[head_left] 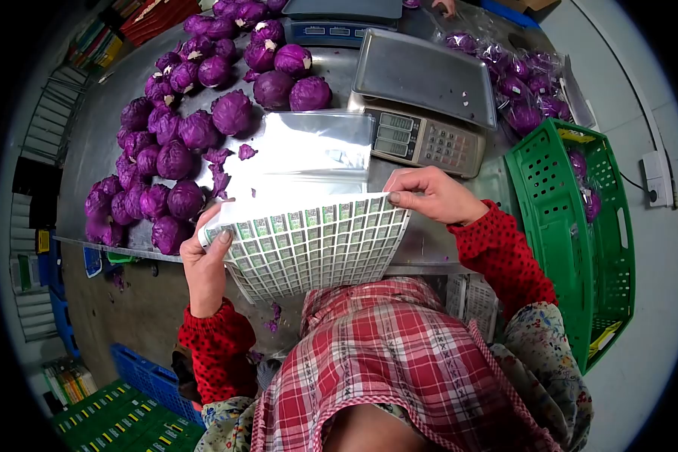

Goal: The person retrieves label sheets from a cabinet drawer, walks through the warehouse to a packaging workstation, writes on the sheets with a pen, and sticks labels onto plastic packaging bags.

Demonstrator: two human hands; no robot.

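Between my two hands hangs a sheet of labels [316, 241], printed in a grid of small green-and-grey stickers. My left hand [206, 252] pinches its left top corner, thumb on the printed face. At the opposite top corner, my right hand [433, 194] grips the sheet between thumb and fingers. Just behind the sheet, clear plastic bags [320, 143] lie flat on the metal table. Purple cabbages [177, 160] are heaped to the left, with a few loose leaves [218, 179] beside them. A digital scale [422, 135] stands beyond my right hand, its tray [422, 75] bearing only small scraps.
A second scale [339, 30] sits at the back. Bagged cabbages [516, 83] lie at the back right, near another person's hand [446, 6]. A green crate [550, 188] with some bagged cabbages stands right. Blue [154, 377] and green crates [124, 422] are on the floor, lower left.
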